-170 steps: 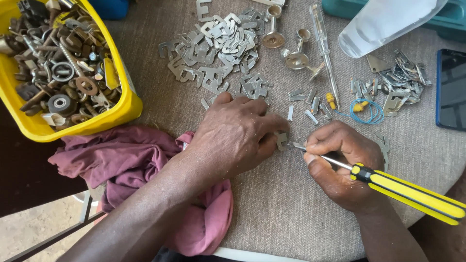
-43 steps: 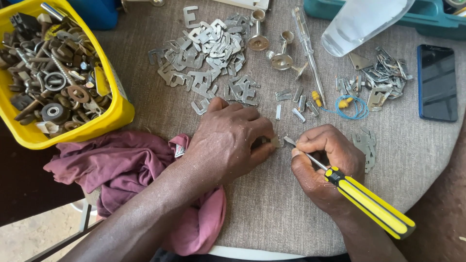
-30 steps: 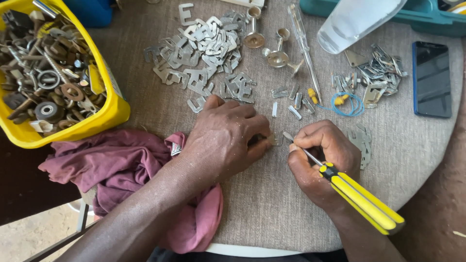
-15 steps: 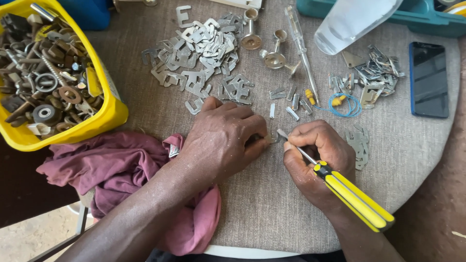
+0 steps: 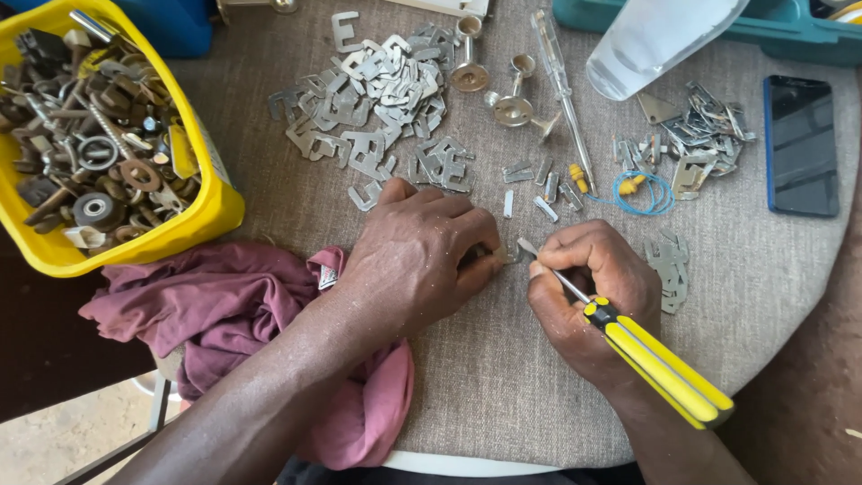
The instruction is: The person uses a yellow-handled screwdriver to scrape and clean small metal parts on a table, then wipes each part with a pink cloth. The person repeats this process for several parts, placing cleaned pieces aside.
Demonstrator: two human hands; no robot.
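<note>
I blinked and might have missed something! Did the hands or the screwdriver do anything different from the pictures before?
Hardly anything. The right hand keeps gripping the yellow screwdriver, its tip at the small metal piece that the left hand still pins to the table. Nothing was picked up or let go. The yellow bin, maroon cloth and phone lie as before; only the camera shifted.

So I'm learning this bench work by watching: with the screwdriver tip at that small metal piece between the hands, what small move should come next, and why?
Probably a gentle pry or twist with the yellow-and-black-handled screwdriver. Its tip already meets the small grey metal piece that the left hand pins against the grey cloth-covered table, while the right hand grips the shaft close to the tip, which suits a short, controlled move. The exact contact point is too small to see.
</note>
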